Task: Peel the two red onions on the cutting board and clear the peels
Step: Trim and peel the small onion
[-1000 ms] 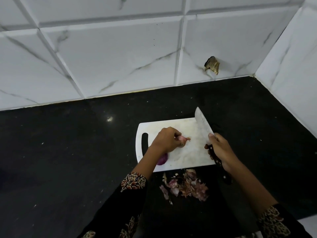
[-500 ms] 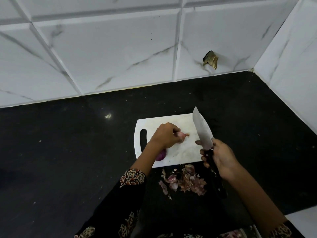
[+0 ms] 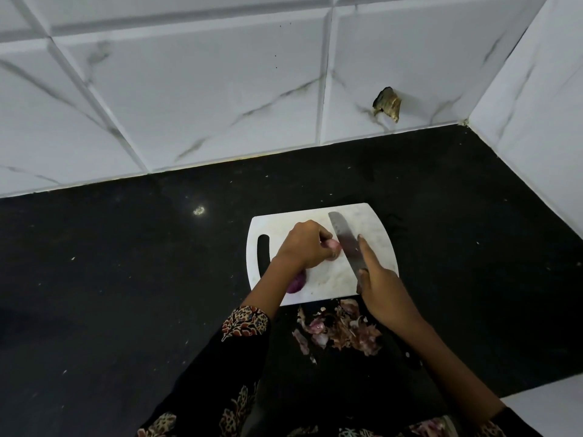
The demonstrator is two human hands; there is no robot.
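A white cutting board (image 3: 375, 228) lies on a black speckled countertop (image 3: 126, 279), its handle slot toward the left. Behind the counter stands a wall of white marble-look tiles (image 3: 205, 89), and low on one tile near the corner sits a chipped brown hole (image 3: 387, 104). No brand, label or writing is readable anywhere.

The left hand (image 3: 304, 246) sits over the middle of the board with its fingers curled round a pinkish onion (image 3: 332, 247), of which only the right end shows past the knuckles. A second, darker purple onion (image 3: 296, 283) lies near the board's near edge, mostly hidden under the left wrist. The right hand (image 3: 383, 291) grips the handle of a knife (image 3: 347, 244), the index finger stretched along the blade's spine; the hand covers the handle entirely. The blade lies just right of the held onion, though contact cannot be judged.

A heap of papery onion peels (image 3: 340, 329) rests on the counter just in front of the board, between the two forearms
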